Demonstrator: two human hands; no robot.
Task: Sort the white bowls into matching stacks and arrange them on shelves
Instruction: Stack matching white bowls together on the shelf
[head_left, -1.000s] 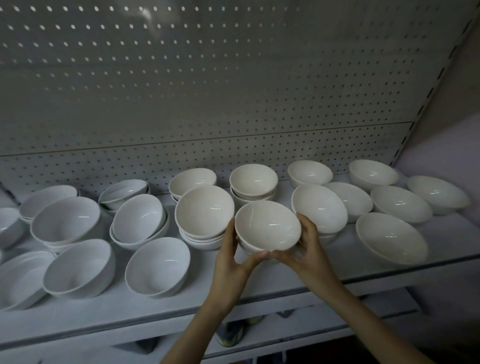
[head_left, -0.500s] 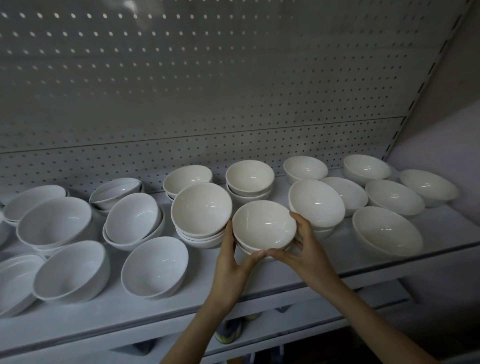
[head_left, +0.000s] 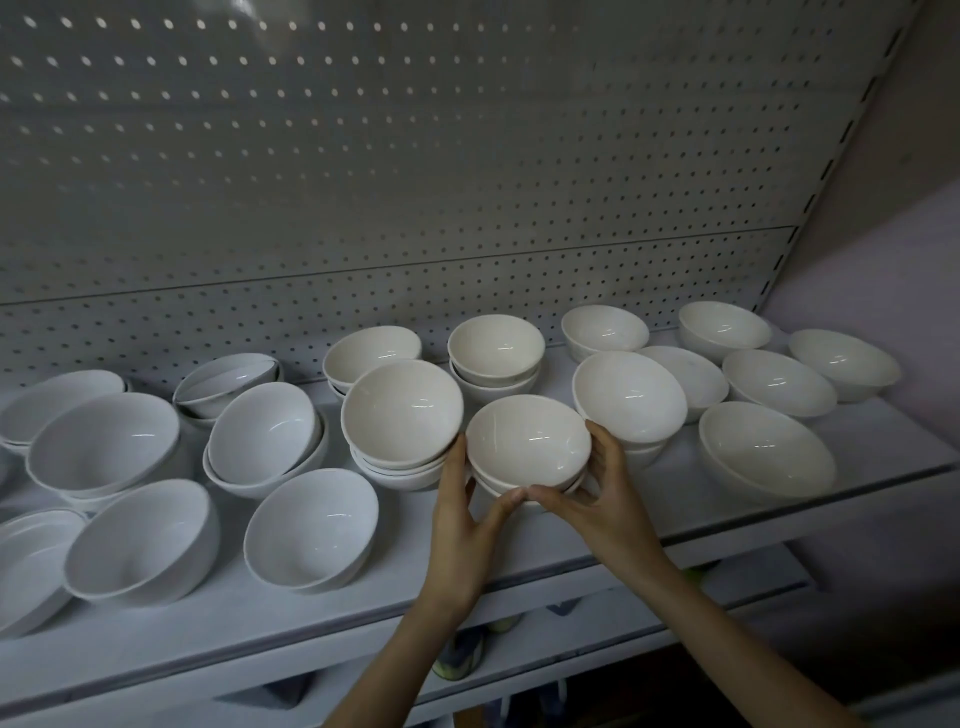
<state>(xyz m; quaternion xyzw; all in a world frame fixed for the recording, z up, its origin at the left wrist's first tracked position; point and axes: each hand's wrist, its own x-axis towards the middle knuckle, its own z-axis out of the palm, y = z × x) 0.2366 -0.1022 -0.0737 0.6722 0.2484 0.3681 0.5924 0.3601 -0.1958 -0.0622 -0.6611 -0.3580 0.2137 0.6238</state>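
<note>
The fingers (head_left: 458, 470) of my left hand (head_left: 462, 519) and right hand (head_left: 608, 514) curl round a small bowl stack (head_left: 527, 441), with the thumbs meeting at its 6 o'clock edge. It is front-centre on the shelf (head_left: 519, 569); I cannot tell whether it rests there. Just beside it are a taller stack (head_left: 402, 405) at 9 o'clock and another stack (head_left: 628, 395) at 2 o'clock.

I see bowls (head_left: 527, 441) glossy, smooth, ceramic-looking; shelf (head_left: 857, 447) matt painted metal; pegboard back panel (head_left: 415, 156) perforated, matt.
</note>
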